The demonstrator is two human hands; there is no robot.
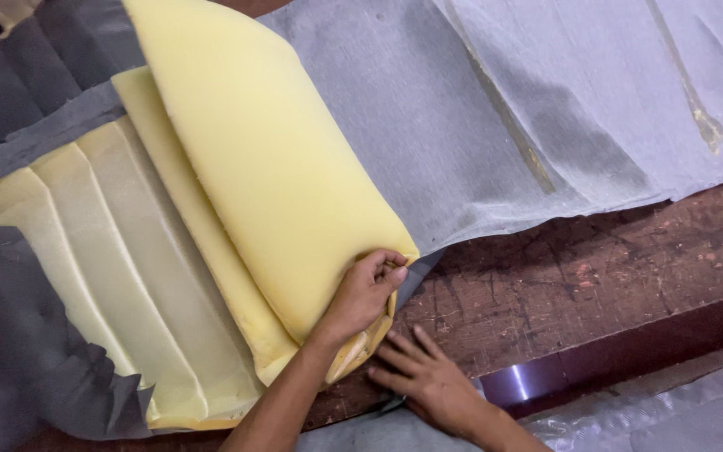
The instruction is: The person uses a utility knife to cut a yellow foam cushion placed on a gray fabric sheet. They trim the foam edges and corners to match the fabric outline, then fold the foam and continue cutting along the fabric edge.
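Two hands show at the bottom centre of the frame, both yours. Your left hand comes up from the lower middle and curls over the lower corner of the yellow foam pad, fingers bent and pinching its edge just where the pad meets the grey fabric sheet. Your right hand lies flat and spread, palm down, fingers fanned towards the upper left, pressing on the worn brown wooden table just below the foam's corner, with a bit of grey fabric under the wrist.

That thick foam pad runs from the top centre down to the lower middle, folded over a paler ribbed foam panel that fills the left half of the frame. Dark grey cloth borders the ribbed panel at the left and upper left. Glue-coloured streaks mark the grey sheet at the upper right. Clear plastic film lies in the lower right corner.
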